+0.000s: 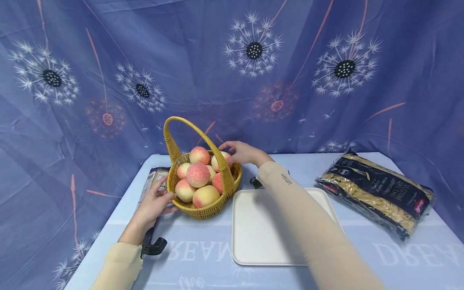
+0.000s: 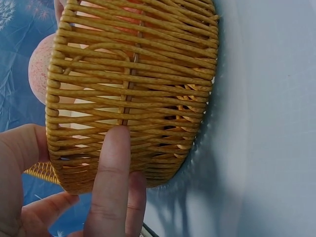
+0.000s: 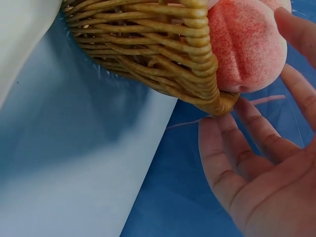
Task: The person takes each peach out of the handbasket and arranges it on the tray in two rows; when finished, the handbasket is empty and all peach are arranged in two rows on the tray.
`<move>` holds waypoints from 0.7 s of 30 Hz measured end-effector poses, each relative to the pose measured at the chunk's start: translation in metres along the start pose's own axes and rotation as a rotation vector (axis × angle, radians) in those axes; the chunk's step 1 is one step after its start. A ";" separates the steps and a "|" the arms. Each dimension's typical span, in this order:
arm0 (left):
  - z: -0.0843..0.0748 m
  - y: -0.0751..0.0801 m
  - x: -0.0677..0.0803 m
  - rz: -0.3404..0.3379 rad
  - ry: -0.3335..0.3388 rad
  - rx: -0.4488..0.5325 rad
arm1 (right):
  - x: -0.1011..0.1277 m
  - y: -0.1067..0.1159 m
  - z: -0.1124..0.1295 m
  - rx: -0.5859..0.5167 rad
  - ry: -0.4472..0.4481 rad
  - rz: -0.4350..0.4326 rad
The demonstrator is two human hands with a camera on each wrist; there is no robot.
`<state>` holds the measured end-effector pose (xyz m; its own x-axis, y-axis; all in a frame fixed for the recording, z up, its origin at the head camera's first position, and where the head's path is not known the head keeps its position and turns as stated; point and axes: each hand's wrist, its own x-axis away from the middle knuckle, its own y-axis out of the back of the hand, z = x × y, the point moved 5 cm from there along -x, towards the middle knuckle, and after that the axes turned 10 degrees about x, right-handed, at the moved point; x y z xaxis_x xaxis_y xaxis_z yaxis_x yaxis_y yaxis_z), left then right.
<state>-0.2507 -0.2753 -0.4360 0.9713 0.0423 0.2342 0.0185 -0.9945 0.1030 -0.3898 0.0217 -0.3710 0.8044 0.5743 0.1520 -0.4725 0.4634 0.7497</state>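
Note:
A yellow wicker basket [image 1: 208,209] with a tall handle stands on the table, heaped with several pink-yellow peaches [image 1: 197,174]. My left hand [image 1: 164,197] rests against its left side. In the left wrist view my index finger [image 2: 112,173] lies straight on the woven wall [image 2: 148,59], thumb by the rim. My right hand [image 1: 232,154] reaches over to the basket's far right rim, fingers spread and relaxed. In the right wrist view its fingers [image 3: 261,133] sit beside a peach [image 3: 247,44] at the rim [image 3: 148,44], holding nothing.
A white tray [image 1: 261,237] lies just right of the basket, under my right forearm. A dark bag of pasta [image 1: 377,191] lies at the table's right. Another packet [image 1: 154,179] lies behind my left hand. A blue flowered cloth hangs behind.

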 end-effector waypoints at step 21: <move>0.003 0.000 0.000 -0.008 0.002 0.026 | -0.018 -0.002 0.018 0.189 -0.060 0.045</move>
<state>-0.2498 -0.2757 -0.4392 0.9705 0.0507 0.2356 0.0328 -0.9963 0.0795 -0.3970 -0.0014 -0.3637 0.8066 0.5479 0.2219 -0.4371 0.2999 0.8479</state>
